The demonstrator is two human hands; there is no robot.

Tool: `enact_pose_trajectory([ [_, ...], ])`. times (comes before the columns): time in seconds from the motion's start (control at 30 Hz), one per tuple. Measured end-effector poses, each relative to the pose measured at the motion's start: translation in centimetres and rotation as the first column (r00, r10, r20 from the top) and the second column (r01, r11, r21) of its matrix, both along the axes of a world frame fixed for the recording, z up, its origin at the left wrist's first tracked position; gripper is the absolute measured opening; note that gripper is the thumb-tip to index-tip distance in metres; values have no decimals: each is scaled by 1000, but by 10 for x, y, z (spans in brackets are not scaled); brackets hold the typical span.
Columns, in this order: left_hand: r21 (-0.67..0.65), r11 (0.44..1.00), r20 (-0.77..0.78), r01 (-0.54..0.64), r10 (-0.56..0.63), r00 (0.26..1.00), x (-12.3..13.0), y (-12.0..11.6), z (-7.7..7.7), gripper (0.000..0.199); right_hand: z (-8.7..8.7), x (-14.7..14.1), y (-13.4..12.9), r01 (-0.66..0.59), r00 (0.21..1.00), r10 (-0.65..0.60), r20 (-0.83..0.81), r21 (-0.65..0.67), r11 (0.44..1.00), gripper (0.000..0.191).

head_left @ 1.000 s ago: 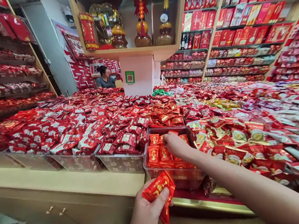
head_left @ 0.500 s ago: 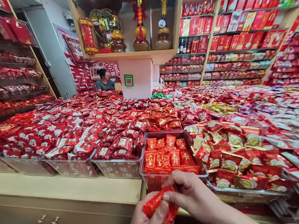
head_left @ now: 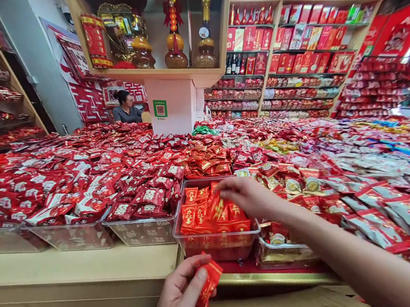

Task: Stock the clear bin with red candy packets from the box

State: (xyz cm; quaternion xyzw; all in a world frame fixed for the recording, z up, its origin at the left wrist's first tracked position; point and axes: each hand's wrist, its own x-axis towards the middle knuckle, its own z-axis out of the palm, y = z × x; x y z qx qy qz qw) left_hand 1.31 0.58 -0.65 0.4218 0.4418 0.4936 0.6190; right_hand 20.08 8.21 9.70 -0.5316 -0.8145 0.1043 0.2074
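Observation:
My left hand (head_left: 179, 296) is closed around a small red packet (head_left: 206, 285) with gold print, thumb pressed on its face, below the front of a transparent plastic bin (head_left: 216, 244). Over that bin reaches my right hand (head_left: 249, 197). Its fingers pinch another red packet (head_left: 216, 208) by the top, smeared by motion, above the packets in the bin. Those red packets (head_left: 189, 216) stand in rows with gold characters on them. Whether the left hand holds more than one packet I cannot tell.
Dark red packets fill a bin (head_left: 142, 231) on the left. Red and gold packets (head_left: 311, 183) are heaped to the right, under my right forearm. A white pillar (head_left: 173, 112) carries a display cabinet (head_left: 157, 72). A person (head_left: 126, 108) sits far back.
My hands have parted. The right one has moved up and forward over the bin with a packet, while the left stays low with its packet. The view has shifted to the right.

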Motion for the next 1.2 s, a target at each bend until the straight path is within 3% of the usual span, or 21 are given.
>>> enact_pose_trajectory([
  [0.1, -50, 999, 32, 5, -3, 999, 0, 2, -1, 34, 16, 10, 41, 75, 961, -62, 270, -37, 997, 17],
  [0.2, -52, 999, 32, -1, 2, 999, 0, 3, -2, 34, 10, 11, 62, 96, 893, -10, 451, -167, 981, 8],
  [0.3, -45, 999, 41, 20, -18, 999, 0, 3, -3, 30, -5, 7, 66, 139, 809, 29, 587, -239, 961, 13],
  [0.43, 11, 997, 65, 74, -75, 995, -1, 4, -2, 30, -22, 4, 67, 182, 734, -1, 679, -195, 964, 14],
  [0.57, 74, 991, 150, 112, -123, 981, -2, 5, 0, 53, -24, 6, 65, 168, 738, -45, 674, -119, 979, 11],
  [0.67, 89, 988, 235, 126, -143, 961, -4, 5, -1, 72, -15, 2, 45, 113, 797, -77, 599, -23, 993, 13],
  [0.77, 100, 982, 296, 161, -184, 937, -6, 5, -3, 79, -14, -8, 6, 16, 881, -33, 472, 39, 999, 21],
  [0.87, 121, 970, 299, 210, -238, 924, -7, 5, -5, 70, -30, -22, -36, -59, 993, 59, 101, -8, 998, 21],
  [0.93, 136, 958, 298, 252, -282, 912, -7, 6, -7, 64, -46, -31, -53, -77, 988, 64, -138, -94, 993, 20],
  [1.0, 141, 945, 292, 296, -326, 899, -7, 5, -10, 59, -62, -36, -61, -94, 961, 51, -273, -147, 985, 11],
  [1.1, 128, 948, 219, 292, -314, 924, -6, 5, -11, 49, -75, -38, -63, -121, 924, 60, -378, -140, 983, 13],
  [1.2, 116, 957, 174, 266, -283, 943, -7, 5, -8, 40, -76, -33, -63, -152, 878, 47, -476, -184, 971, 11],
])
